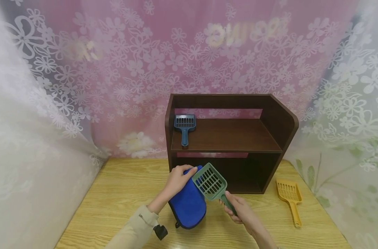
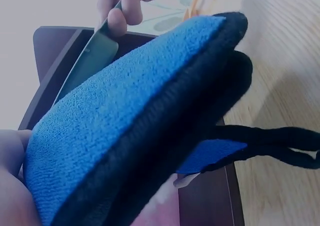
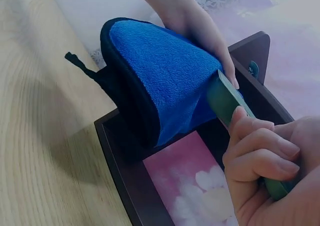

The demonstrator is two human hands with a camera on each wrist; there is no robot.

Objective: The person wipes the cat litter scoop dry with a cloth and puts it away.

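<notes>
Spanning the view from left to right, the arrangement begins with a pale sleeve, a black strap at its cuff, above a wood-grained tabletop. The left hand grasps the upper end of a blue cloth pad, which is tilted in front of the left part of a dark brown shelf unit. The pad has a black border and, at its lower end, a black loop, seen clearly from the right wrist. On the upper shelf, at its left end, lies a blue slotted scoop, handle toward the front edge. Next comes a green slotted scoop, its head overlapping the pad's right side in the head view; whether the two touch cannot be told with certainty. The right hand clasps the green scoop's handle, fingers curled round it, with the scoop's head directed up and to the left. At far right, a yellow slotted scoop lies on the tabletop beside the shelf unit, handle toward the viewer. Flower-patterned drapery encloses the scene.
</notes>
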